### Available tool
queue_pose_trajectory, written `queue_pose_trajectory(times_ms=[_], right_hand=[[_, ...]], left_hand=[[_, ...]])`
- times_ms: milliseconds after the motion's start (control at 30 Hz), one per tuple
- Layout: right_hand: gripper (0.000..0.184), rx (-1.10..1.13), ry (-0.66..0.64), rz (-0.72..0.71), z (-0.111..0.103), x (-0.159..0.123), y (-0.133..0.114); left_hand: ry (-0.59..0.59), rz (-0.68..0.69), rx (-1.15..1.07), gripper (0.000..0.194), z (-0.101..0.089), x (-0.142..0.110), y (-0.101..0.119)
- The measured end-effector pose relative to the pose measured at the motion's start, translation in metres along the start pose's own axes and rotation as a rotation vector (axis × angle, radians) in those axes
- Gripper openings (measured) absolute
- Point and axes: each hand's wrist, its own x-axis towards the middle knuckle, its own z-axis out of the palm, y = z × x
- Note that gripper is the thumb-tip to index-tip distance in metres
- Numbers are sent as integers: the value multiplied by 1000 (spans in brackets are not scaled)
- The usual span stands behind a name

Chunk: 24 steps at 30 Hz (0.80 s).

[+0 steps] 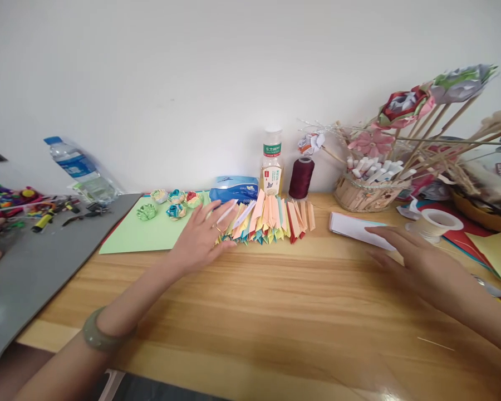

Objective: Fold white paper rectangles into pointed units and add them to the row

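Note:
My left hand (197, 236) hovers over or rests at the left end of a row of folded paper pieces (269, 217) in peach, yellow, red, blue and white; its fingers are spread and nothing shows in them. At the right, my right hand (417, 262) is slightly blurred, its fingers stretched out over the near right end of a stack of white paper strips (354, 228). Whether those fingertips touch the stack I cannot tell. Several folded paper flowers (176, 211) lie on a light green sheet (142, 239) left of my left hand.
Behind the folded pieces stand a blue tissue pack (234, 189), a drink bottle (272, 161) and a dark red thread cone (301, 178). A woven basket (359, 194) holds white sticks at the right, beside a white spool (436, 223). A water bottle (81, 170) leans against the left wall.

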Motion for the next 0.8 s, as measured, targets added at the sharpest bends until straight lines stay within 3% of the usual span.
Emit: queue_pose_trajectory(times_ms=[67, 133, 300, 500, 600, 700, 767, 800], right_hand=[[52, -64, -35, -23, 4, 5, 2], [54, -83, -54, -27, 7, 10, 2], [46, -145, -73, -43, 10, 9, 1], [39, -240, 8, -10, 7, 6, 3], [39, -263, 121, 39, -2, 5, 0], [35, -233, 192, -14, -9, -2, -12], [29, -111, 243, -188, -10, -10, -28], [30, 0, 220, -295, -10, -14, -38]], left_hand=[[-47, 129, 93, 55, 10, 2, 0], [-84, 163, 126, 59, 19, 11, 2], [-94, 88, 54, 58, 33, 36, 11], [-52, 74, -47, 62, 26, 43, 4], [129, -25, -90, 57, 12, 40, 1], [473, -114, -127, 42, -2, 34, 21], [496, 69, -191, 25, -4, 27, 50], [406, 195, -238, 20, -2, 23, 66]])
